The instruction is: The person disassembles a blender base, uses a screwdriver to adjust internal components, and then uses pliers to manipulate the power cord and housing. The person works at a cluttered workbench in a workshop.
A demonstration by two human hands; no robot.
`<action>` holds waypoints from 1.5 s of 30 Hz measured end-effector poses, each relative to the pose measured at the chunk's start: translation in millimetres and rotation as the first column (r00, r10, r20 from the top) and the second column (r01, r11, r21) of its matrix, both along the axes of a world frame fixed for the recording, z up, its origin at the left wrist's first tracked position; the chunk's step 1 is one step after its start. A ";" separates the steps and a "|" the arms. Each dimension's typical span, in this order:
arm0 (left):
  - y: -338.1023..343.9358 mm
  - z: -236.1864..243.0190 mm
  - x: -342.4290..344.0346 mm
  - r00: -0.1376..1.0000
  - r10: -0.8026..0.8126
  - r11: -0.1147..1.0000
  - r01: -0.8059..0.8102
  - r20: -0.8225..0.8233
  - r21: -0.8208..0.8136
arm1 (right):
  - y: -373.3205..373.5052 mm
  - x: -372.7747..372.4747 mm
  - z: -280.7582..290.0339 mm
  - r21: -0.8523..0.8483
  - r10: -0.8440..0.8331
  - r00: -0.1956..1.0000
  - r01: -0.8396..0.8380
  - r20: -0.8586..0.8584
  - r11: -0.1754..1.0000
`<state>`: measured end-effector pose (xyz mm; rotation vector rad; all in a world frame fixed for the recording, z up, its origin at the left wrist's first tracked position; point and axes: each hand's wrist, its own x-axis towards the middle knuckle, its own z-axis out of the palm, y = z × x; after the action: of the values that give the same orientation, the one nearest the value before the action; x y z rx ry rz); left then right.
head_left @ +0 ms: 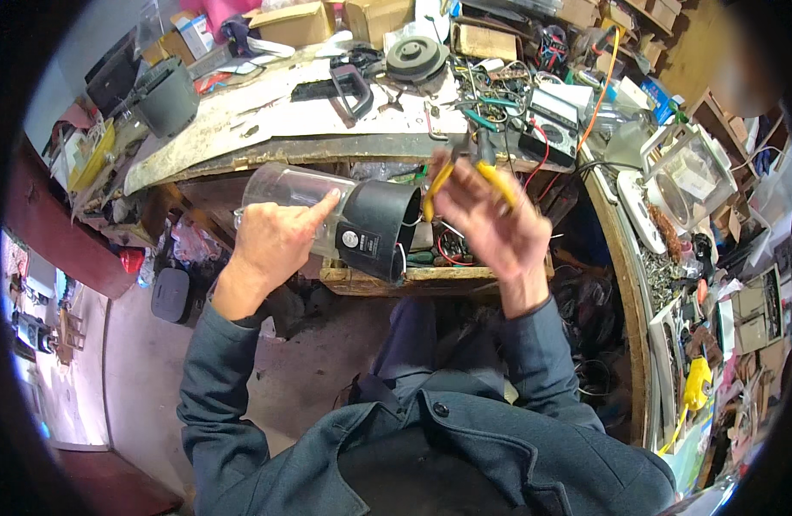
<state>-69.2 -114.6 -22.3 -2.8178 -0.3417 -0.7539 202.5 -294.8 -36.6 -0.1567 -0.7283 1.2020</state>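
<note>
My left hand (271,245) grips a clear plastic cylinder (297,179) with its index finger stretched along the side. The cylinder lies tilted on its side and ends in a black plastic base (362,225) with a label. That base opens toward the right, and a thin white wire (403,262) shows at its rim. Just right of the opening, my right hand (491,224) holds pliers with yellow handles (501,187). The handles are spread apart, and the dark jaws point away from me, partly blurred.
Below the base is an open wooden drawer (413,279) with tools and wires. On the worktop (233,142) lie a black handle-shaped part (351,93), a grey round part (413,58) and a meter (551,138). A grey container (162,96) stands at the left; clutter fills the right-hand bench.
</note>
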 end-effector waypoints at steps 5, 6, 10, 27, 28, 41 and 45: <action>0.2 6.7 -1.2 0.996 0.025 1.000 -0.025 -0.084 -0.001 | -35.6 -30.5 -45.8 -0.062 0.147 0.989 -0.148 -0.023 0.987; 0.7 6.9 -1.0 0.996 0.025 1.000 -0.025 -0.089 -0.004 | -40.6 -31.8 -50.0 -0.089 0.121 0.993 -0.120 0.008 0.989; 3.1 4.9 0.2 0.994 0.031 0.999 -0.027 -0.108 0.035 | -47.8 -25.8 -44.5 -0.278 0.016 0.974 0.049 0.226 0.959; 2.7 6.4 4.4 0.998 -0.031 0.997 0.034 -0.049 0.076 | 4.3 17.6 54.7 -0.691 0.585 0.459 0.094 0.669 0.717; 2.7 7.1 4.6 0.998 -0.031 0.996 0.035 -0.045 0.081 | 8.0 22.7 55.5 -0.677 0.607 0.373 0.079 0.701 0.732; 1.4 7.3 10.4 0.998 -0.002 0.995 0.009 -0.061 0.104 | 16.4 11.8 66.2 -0.574 0.579 0.084 0.308 0.811 0.759; 3.5 5.6 10.5 0.998 -0.010 0.993 0.016 -0.055 0.118 | 27.0 3.2 82.6 -0.425 0.519 -0.203 0.371 0.830 0.826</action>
<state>-58.7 -111.1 -16.7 -2.7257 -0.2610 -0.6758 205.7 -267.9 46.0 -1.9495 -1.8249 1.1770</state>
